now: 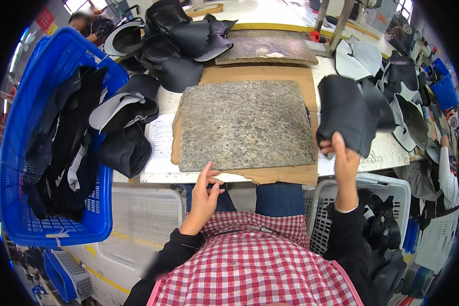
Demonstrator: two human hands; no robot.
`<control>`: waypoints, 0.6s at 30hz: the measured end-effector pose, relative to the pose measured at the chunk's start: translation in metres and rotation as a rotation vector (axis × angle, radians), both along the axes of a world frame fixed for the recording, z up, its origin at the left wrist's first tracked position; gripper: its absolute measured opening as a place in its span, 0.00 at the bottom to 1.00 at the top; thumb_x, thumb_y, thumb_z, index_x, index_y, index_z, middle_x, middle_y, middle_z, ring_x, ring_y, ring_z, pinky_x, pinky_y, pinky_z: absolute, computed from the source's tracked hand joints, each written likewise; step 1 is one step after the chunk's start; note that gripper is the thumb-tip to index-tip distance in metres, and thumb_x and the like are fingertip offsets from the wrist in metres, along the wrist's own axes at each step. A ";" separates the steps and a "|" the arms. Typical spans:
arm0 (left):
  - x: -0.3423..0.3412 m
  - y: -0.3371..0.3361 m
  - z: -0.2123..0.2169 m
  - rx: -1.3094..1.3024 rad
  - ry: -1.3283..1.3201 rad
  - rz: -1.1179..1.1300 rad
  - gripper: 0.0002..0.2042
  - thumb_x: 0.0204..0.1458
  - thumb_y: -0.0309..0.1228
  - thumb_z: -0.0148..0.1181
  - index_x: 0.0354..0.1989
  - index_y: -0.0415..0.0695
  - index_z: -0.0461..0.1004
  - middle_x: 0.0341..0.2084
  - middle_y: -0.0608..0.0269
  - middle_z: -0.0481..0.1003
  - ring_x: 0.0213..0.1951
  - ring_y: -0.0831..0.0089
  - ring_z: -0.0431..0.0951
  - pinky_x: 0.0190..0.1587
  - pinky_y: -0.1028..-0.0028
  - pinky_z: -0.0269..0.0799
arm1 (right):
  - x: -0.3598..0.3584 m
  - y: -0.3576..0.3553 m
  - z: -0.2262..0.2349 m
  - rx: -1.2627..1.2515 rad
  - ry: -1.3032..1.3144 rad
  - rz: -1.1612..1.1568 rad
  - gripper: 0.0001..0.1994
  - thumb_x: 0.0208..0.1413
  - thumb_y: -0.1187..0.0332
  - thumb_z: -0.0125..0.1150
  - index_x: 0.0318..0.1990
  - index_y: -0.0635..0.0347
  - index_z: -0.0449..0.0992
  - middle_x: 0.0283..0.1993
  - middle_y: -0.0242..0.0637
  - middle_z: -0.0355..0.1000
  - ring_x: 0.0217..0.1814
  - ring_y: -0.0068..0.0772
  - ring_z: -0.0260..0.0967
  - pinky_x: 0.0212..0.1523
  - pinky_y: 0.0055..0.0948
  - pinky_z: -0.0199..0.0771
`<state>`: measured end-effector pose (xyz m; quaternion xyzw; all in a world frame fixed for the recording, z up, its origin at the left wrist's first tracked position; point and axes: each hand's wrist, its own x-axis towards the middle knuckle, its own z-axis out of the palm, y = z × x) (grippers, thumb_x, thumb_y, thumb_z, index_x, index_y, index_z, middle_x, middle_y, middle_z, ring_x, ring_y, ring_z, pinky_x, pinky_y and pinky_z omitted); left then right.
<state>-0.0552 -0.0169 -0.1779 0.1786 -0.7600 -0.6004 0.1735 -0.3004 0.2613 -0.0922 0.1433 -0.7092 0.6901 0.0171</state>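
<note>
On the white surface [392, 161], a mottled slab [247, 125] was set; to its right, a black leather-like piece [344, 109] was pinched at its near edge by the right hand's [346, 162] fingers; it was judged light, supple, best taken there; the left hand's [205, 198] fingers were loosely parted, nothing held

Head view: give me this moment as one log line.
Right hand: pinching black piece by near edge | Left hand: open, empty, at near edge of speckled slab | Large blue basket: left, dark pieces inside
</note>
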 end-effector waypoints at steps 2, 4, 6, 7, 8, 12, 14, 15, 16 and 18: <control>-0.007 -0.001 0.008 -0.063 -0.015 0.006 0.30 0.64 0.17 0.51 0.75 0.42 0.56 0.55 0.51 0.73 0.48 0.69 0.78 0.47 0.69 0.84 | -0.036 0.018 0.004 0.046 0.030 -0.040 0.17 0.70 0.60 0.60 0.41 0.70 0.80 0.33 0.42 0.81 0.28 0.26 0.76 0.33 0.25 0.75; -0.019 -0.009 0.019 -0.108 -0.011 0.026 0.30 0.62 0.16 0.52 0.74 0.42 0.59 0.51 0.52 0.76 0.47 0.71 0.79 0.45 0.72 0.82 | -0.076 0.036 0.003 0.142 0.005 -0.127 0.23 0.68 0.54 0.61 0.38 0.72 0.82 0.32 0.41 0.81 0.28 0.24 0.75 0.33 0.24 0.74; -0.040 -0.028 0.033 -0.248 0.050 0.050 0.23 0.61 0.15 0.53 0.65 0.41 0.70 0.48 0.54 0.78 0.44 0.70 0.79 0.43 0.72 0.80 | -0.111 0.052 -0.004 0.154 -0.039 -0.161 0.28 0.67 0.49 0.62 0.35 0.75 0.83 0.30 0.40 0.81 0.27 0.23 0.74 0.32 0.24 0.73; -0.055 -0.042 0.042 -0.324 0.047 0.054 0.20 0.60 0.16 0.53 0.60 0.41 0.75 0.46 0.54 0.78 0.43 0.66 0.80 0.44 0.70 0.79 | -0.120 0.059 -0.011 0.231 -0.095 -0.166 0.26 0.67 0.51 0.62 0.38 0.74 0.83 0.32 0.41 0.81 0.29 0.26 0.75 0.34 0.25 0.74; -0.076 -0.061 0.051 -0.545 0.095 0.062 0.17 0.59 0.16 0.54 0.55 0.40 0.78 0.45 0.52 0.79 0.42 0.61 0.81 0.45 0.68 0.78 | -0.126 0.065 -0.019 0.302 -0.127 -0.151 0.24 0.67 0.53 0.62 0.41 0.74 0.82 0.33 0.42 0.81 0.30 0.28 0.76 0.35 0.26 0.76; -0.200 -0.130 0.079 -0.823 0.259 0.045 0.11 0.57 0.17 0.57 0.47 0.39 0.80 0.42 0.51 0.79 0.43 0.56 0.81 0.48 0.68 0.76 | -0.107 0.078 -0.066 0.884 0.359 -0.176 0.28 0.57 0.62 0.69 0.60 0.71 0.73 0.60 0.60 0.70 0.63 0.61 0.67 0.63 0.47 0.66; -0.279 -0.160 0.090 -0.879 0.317 -0.018 0.12 0.59 0.20 0.57 0.49 0.39 0.79 0.44 0.53 0.80 0.45 0.61 0.82 0.50 0.70 0.75 | -0.091 0.077 -0.085 1.025 0.464 -0.218 0.33 0.53 0.70 0.69 0.68 0.68 0.66 0.69 0.58 0.63 0.70 0.63 0.59 0.69 0.48 0.60; -0.318 -0.170 0.092 -0.894 0.350 -0.064 0.12 0.59 0.21 0.58 0.51 0.40 0.79 0.46 0.53 0.81 0.47 0.60 0.82 0.52 0.70 0.75 | -0.083 0.075 -0.092 1.013 0.433 -0.236 0.35 0.52 0.72 0.68 0.69 0.67 0.64 0.70 0.57 0.62 0.71 0.62 0.59 0.70 0.49 0.59; -0.352 -0.179 0.092 -0.898 0.271 -0.044 0.14 0.60 0.24 0.59 0.54 0.41 0.78 0.50 0.51 0.80 0.51 0.59 0.82 0.54 0.68 0.75 | -0.075 0.074 -0.095 0.998 0.426 -0.267 0.37 0.52 0.75 0.67 0.71 0.66 0.62 0.72 0.57 0.60 0.71 0.62 0.58 0.71 0.50 0.59; -0.415 -0.187 0.083 -1.030 0.259 -0.042 0.22 0.62 0.33 0.60 0.65 0.46 0.72 0.62 0.48 0.74 0.62 0.54 0.75 0.63 0.64 0.70 | -0.064 0.074 -0.092 1.019 0.482 -0.279 0.38 0.52 0.78 0.65 0.72 0.64 0.60 0.71 0.56 0.60 0.71 0.61 0.59 0.69 0.50 0.60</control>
